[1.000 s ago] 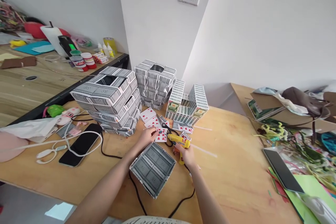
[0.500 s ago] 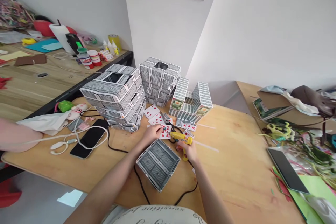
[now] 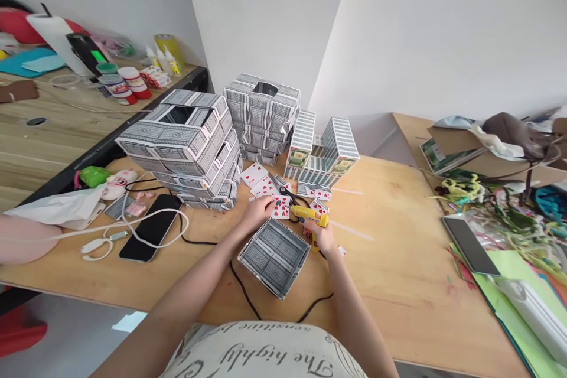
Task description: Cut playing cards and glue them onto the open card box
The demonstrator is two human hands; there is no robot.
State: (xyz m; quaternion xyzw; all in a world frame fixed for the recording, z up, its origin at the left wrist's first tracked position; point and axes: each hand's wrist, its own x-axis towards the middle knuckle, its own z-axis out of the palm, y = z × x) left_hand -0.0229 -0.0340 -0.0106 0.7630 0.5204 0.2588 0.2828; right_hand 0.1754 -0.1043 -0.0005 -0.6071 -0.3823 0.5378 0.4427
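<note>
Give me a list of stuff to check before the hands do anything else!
1. Right hand gripping the yellow glue gun: ok.
2. Glue gun hot: cannot tell.
3. Left hand out of the nozzle's way: not ok, the nozzle points towards it.
4. Scissors put aside: not ok, they lie by the glue gun, among the cards.
5. Card box standing open side up: ok.
6. Phone away from the glue gun: ok.
</note>
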